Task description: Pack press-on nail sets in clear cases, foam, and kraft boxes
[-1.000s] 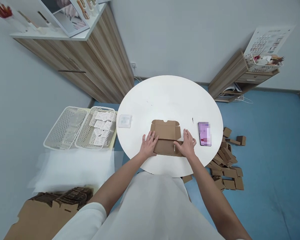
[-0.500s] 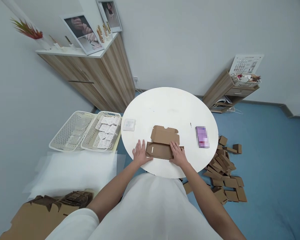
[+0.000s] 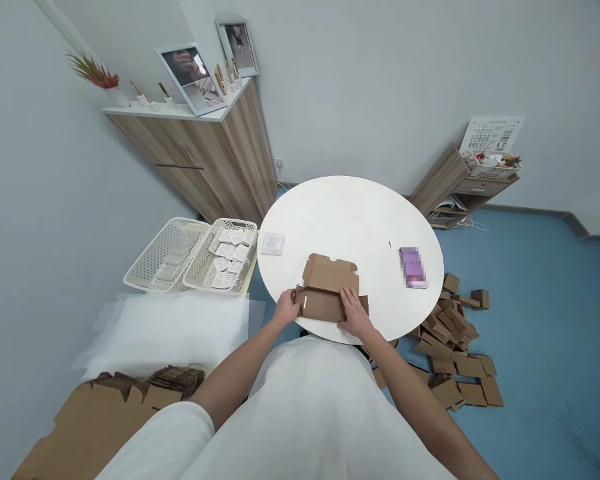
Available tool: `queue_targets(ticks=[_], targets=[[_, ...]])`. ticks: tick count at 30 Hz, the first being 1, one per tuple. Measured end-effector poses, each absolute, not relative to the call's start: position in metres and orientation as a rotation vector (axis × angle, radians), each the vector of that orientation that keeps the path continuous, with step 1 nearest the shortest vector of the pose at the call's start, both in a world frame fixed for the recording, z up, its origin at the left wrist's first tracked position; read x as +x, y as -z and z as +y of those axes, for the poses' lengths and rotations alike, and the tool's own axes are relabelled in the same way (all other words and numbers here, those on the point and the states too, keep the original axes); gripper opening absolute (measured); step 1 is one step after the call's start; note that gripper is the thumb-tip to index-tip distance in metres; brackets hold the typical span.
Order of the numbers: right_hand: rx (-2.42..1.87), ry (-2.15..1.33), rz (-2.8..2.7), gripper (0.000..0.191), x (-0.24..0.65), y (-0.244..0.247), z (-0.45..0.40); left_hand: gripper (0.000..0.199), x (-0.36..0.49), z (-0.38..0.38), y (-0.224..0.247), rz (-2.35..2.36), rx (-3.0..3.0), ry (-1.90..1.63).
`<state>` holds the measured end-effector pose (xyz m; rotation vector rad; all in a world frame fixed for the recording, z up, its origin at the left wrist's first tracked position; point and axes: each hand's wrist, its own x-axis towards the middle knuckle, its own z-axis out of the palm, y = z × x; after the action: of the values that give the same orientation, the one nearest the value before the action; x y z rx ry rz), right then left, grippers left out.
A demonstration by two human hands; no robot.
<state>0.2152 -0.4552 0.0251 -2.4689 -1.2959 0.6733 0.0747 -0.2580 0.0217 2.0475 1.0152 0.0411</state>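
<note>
A brown cardboard box point(image 3: 325, 303), partly folded with its lid laid back, lies near the front edge of the white round table point(image 3: 350, 213). My left hand point(image 3: 287, 307) has its fingers closed on the box's left side flap. On the right part of the box rests my right hand point(image 3: 353, 312), fingers stretched over its inner panel and the thumb at the front edge. A small clear case point(image 3: 273, 244) lies at the table's left, and a purple packet point(image 3: 413, 268) at its right.
Left of the table stand two white baskets point(image 3: 165, 257), one holding white cards, with white sheets point(image 3: 170, 330) and flat cardboard point(image 3: 95, 427) nearer me. Folded boxes point(image 3: 450, 320) are heaped on the floor at right. A wooden cabinet point(image 3: 200, 160) stands behind left.
My left hand has gone from spread fingers beside the box to gripping its left flap, which is now raised. My right hand stays on the box. The view has shifted slightly.
</note>
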Motion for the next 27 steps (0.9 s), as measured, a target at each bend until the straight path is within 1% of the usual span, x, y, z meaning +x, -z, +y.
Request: queue_targets(ticks=[3,7,8,12,14,19,27], targets=[[-2.481,-0.663,-1.299,0.104,0.215,-0.026,-0.452,0.036,0.078,-0.267,-0.029,0.981,1.985,-0.048],[-2.516,-0.621,-1.311,0.102,0.210,-0.025,-0.448,0.050,0.080,-0.280,-0.036,0.861,1.934,-0.043],[-2.520,-0.617,-1.309,0.103,0.209,-0.025,-0.448,0.049,0.080,-0.281,-0.037,0.859,1.940,-0.038],[-2.488,-0.664,-1.351,0.108,0.206,-0.025,-0.452,0.033,0.080,-0.276,-0.041,0.912,2.018,0.083],[-2.466,-0.703,-1.377,0.111,0.208,-0.027,-0.455,0.029,0.079,-0.271,-0.042,0.910,2.063,0.143],[-2.440,-0.779,-1.403,0.118,0.216,-0.033,-0.461,0.025,0.078,-0.266,-0.043,0.888,2.105,0.235],[-2.423,-0.816,-1.389,0.114,0.213,-0.037,-0.460,0.027,0.088,-0.271,-0.037,0.994,2.200,0.333]])
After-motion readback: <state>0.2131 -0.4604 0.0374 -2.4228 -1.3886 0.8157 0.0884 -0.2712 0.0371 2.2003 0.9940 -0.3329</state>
